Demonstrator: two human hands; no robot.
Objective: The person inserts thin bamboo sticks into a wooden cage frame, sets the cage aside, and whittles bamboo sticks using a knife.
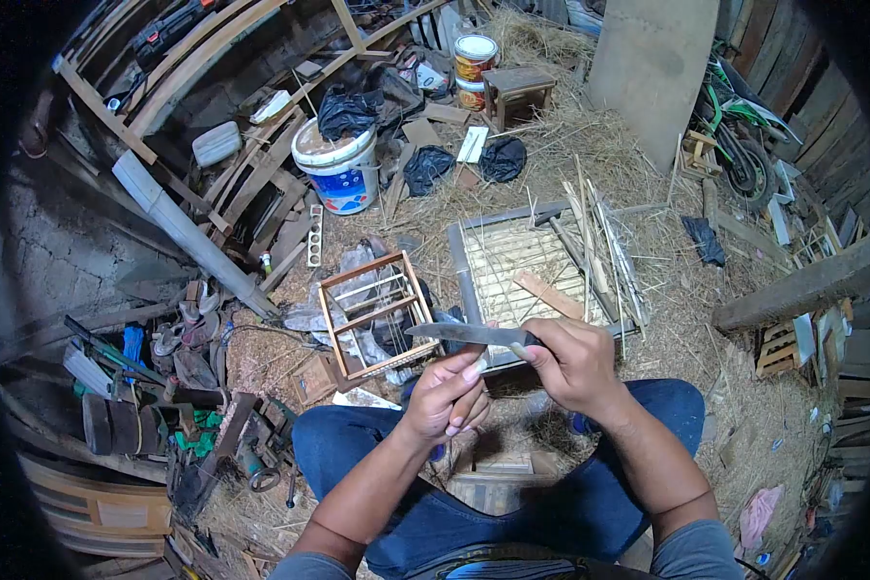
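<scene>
My right hand (575, 365) is closed round the dark handle of a knife (464, 334). Its long grey blade points left, above my left hand (448, 394). The left fingers are pinched together on a small brown piece (468, 353), seemingly wood, just under the blade; much of it is hidden by the fingers and the knife. Beyond my left hand stands a small wooden frame (375, 311) with crossbars. Past my right hand lies a panel of pale slats (498, 256) in a grey border, with loose strips and sticks (594, 242) on it.
A white-and-blue bucket (343, 174) with a black bag on its lid stands at the back left. Behind are stacked tubs (475, 68) and a wooden stool (518, 89). A motorbike (744, 145) leans at the right. Straw and shavings cover the floor; scrap crowds the left.
</scene>
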